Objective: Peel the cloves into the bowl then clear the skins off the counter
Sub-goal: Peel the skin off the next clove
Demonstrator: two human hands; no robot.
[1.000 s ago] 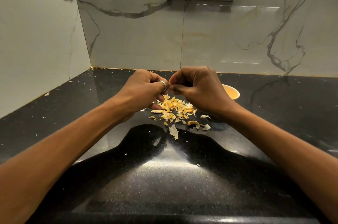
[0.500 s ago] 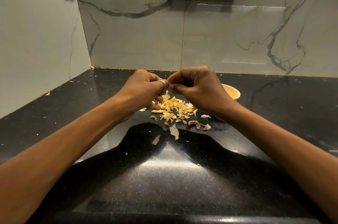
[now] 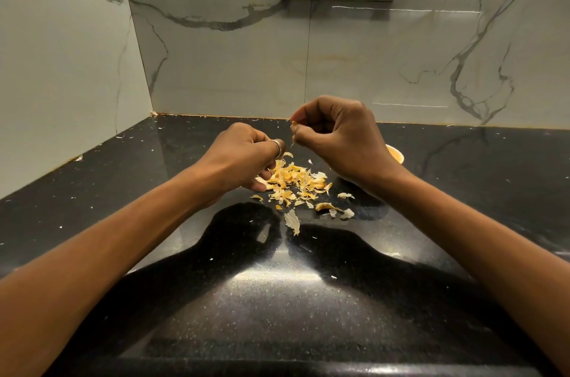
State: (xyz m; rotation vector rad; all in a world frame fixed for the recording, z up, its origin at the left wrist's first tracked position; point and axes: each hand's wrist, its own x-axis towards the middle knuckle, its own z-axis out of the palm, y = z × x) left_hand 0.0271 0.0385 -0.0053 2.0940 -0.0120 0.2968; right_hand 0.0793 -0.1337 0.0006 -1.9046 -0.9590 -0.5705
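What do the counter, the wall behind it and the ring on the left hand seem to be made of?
Counter: polished black stone, likely granite; pale flecks and mirror-like glare.
Wall: glossy marble-look slabs or tiles, grey veins, straight joint; real stone or porcelain, cannot tell.
Ring: plain silvery metal, by its sheen.

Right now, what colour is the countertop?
The countertop is glossy black with fine pale speckles, seen best in the head view.

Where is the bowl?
Head view: the bowl peeks out behind the right hand, on the counter, right of the skins.
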